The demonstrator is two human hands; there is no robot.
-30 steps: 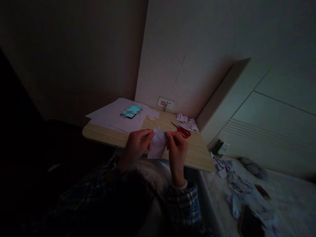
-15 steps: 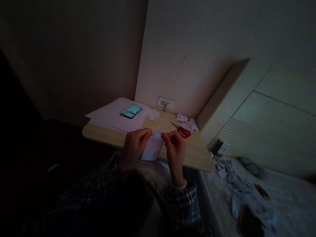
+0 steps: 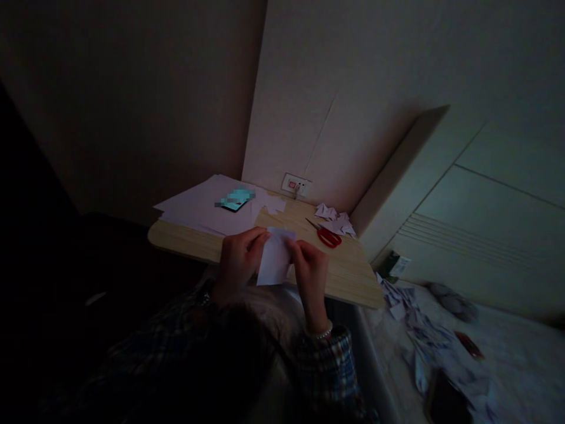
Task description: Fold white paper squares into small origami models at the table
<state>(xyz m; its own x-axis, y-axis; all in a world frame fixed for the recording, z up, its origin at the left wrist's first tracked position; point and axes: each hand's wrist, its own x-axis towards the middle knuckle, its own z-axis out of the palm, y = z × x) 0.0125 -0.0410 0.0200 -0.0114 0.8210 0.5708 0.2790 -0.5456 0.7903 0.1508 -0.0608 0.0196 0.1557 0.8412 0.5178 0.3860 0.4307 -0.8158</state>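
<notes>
A small piece of white paper (image 3: pixel 274 259) is held upright between both hands over the near edge of a light wooden table (image 3: pixel 353 274). My left hand (image 3: pixel 238 259) pinches its left edge, fingers curled. My right hand (image 3: pixel 311 268) pinches the right edge, fingers closed. Red-handled scissors (image 3: pixel 325 234) lie on the table just right of my right hand.
A stack of white sheets (image 3: pixel 198 209) with a phone (image 3: pixel 233 200) on top covers the table's far left. Folded paper pieces (image 3: pixel 333 219) lie by the wall under a socket (image 3: pixel 295 185). More paper scraps (image 3: pixel 424 335) litter the bed at the right.
The paper has been turned between my hands, and now stands as a narrower upright piece. My right hand moved slightly left, away from the scissors.
</notes>
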